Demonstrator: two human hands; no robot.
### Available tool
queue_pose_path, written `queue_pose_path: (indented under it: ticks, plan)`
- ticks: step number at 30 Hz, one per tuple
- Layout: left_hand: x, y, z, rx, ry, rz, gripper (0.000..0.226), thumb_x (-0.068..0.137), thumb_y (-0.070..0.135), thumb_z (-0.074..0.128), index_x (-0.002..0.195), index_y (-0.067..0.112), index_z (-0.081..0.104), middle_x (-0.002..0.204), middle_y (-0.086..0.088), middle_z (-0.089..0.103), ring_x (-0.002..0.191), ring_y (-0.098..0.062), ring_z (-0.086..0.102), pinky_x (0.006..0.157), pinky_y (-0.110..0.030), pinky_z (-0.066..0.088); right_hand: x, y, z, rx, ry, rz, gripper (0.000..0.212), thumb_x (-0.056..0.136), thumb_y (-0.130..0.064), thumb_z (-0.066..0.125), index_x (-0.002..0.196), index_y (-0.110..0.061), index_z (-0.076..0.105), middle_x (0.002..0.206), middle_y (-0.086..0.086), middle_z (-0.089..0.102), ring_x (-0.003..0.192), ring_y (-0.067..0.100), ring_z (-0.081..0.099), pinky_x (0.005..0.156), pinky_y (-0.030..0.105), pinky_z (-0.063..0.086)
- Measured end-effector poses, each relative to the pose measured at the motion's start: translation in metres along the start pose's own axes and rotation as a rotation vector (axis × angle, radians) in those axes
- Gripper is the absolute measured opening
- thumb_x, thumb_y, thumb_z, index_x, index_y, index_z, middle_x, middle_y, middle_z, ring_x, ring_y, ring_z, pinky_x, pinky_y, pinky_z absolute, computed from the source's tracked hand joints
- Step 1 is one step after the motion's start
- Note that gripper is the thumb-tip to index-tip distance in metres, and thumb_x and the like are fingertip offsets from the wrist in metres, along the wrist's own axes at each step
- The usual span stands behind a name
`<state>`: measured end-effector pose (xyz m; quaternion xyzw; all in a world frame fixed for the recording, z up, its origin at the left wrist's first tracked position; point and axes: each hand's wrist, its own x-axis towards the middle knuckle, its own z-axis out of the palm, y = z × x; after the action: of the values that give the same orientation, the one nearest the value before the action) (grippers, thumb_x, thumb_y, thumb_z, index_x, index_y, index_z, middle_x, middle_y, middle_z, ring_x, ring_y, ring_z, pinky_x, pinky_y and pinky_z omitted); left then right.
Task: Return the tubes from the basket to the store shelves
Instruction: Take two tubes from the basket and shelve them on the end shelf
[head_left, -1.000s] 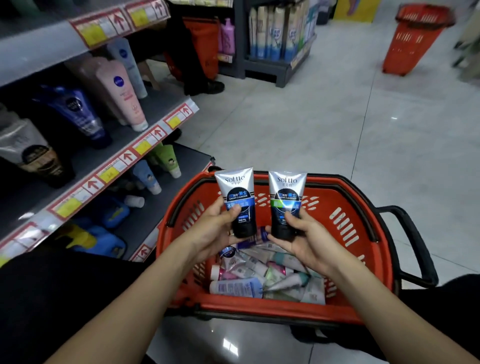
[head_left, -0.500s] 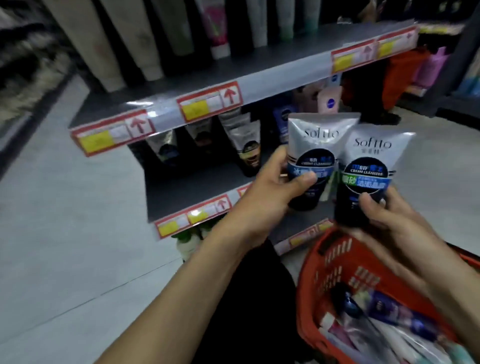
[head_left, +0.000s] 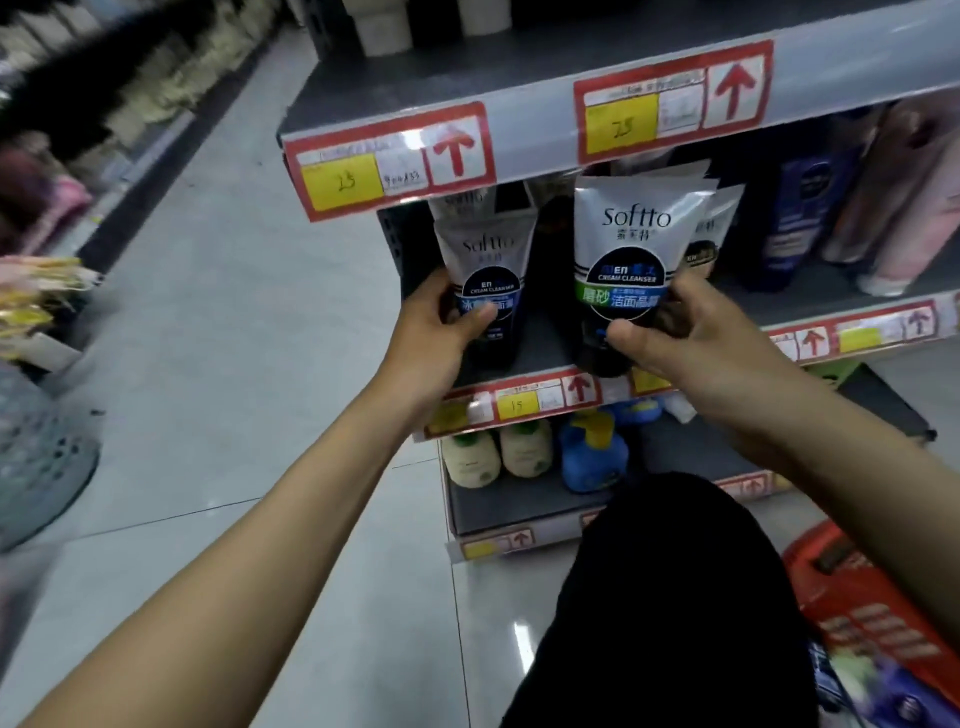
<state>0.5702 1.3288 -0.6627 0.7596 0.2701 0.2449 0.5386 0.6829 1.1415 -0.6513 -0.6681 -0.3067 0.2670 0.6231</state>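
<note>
My left hand (head_left: 439, 338) grips a silver-and-black Softto tube with a blue band (head_left: 485, 270), held upright on the middle shelf (head_left: 519, 397) in front of another Softto tube. My right hand (head_left: 685, 338) grips a second Softto tube with a green-and-blue band (head_left: 636, 244), upright at the same shelf's front, a little to the right. The red basket (head_left: 872, 618) shows at the bottom right corner with blurred tubes inside.
An upper shelf (head_left: 535, 111) with red-and-yellow price tags hangs just above the tubes. Dark blue and pink tubes (head_left: 878, 208) stand to the right. Cream bottles (head_left: 496, 449) and a blue bottle (head_left: 592, 452) sit on the lower shelf. My dark-clothed knee (head_left: 665, 597) is below.
Both hands moved forward and apart, carrying the two tubes from above the basket into the middle shelf. The view swung further left toward the shelf unit.
</note>
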Motion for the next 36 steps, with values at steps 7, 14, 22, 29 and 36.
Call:
queue_pose_path:
  ticks: [7,14,22,29,36]
  plan:
    - [0.040,-0.027,0.005,0.089,0.035,-0.015,0.044,0.097,0.011,0.058,0.139,0.019,0.046,0.131,0.003,0.061,0.116,-0.013,0.058,0.096,-0.023,0.049,0.012,0.013,0.000,-0.055,-0.015,0.053,0.043,0.090,-0.006,0.062,0.124,-0.031,0.050,0.117,-0.016,0.065,0.110,-0.005,0.059,0.101,0.026,0.045]
    - [0.055,-0.032,0.004,0.139,0.004,-0.064,0.046,0.099,0.017,0.056,0.143,0.022,0.040,0.140,0.003,0.055,0.121,-0.011,0.053,0.094,-0.022,0.043,0.015,0.021,0.001,-0.061,-0.037,0.078,0.046,0.091,-0.005,0.061,0.123,-0.035,0.048,0.116,-0.021,0.063,0.105,-0.015,0.057,0.091,0.012,0.047]
    - [0.003,-0.013,-0.010,0.240,0.237,0.043,0.037,0.094,0.019,0.062,0.129,0.023,0.053,0.107,0.011,0.065,0.097,-0.001,0.062,0.087,-0.022,0.052,0.028,0.014,0.023,-0.115,-0.062,0.022,0.047,0.089,-0.007,0.065,0.130,-0.025,0.052,0.116,-0.018,0.064,0.105,-0.016,0.056,0.086,0.005,0.045]
    - [-0.022,-0.021,-0.002,0.250,0.156,0.104,0.022,0.093,0.016,0.065,0.113,0.026,0.062,0.101,0.014,0.069,0.092,0.007,0.064,0.078,-0.005,0.050,0.061,0.017,0.067,-0.125,-0.009,-0.019,0.048,0.084,-0.005,0.069,0.128,-0.018,0.054,0.122,-0.001,0.065,0.116,0.012,0.059,0.103,0.035,0.047]
    - [-0.022,-0.034,0.003,0.276,0.221,0.038,0.023,0.091,0.016,0.067,0.109,0.027,0.059,0.088,0.020,0.065,0.080,0.011,0.063,0.068,0.000,0.045,0.064,0.034,0.077,-0.311,-0.042,-0.018,0.050,0.083,-0.010,0.071,0.130,-0.018,0.054,0.125,0.001,0.064,0.115,0.016,0.059,0.102,0.039,0.047]
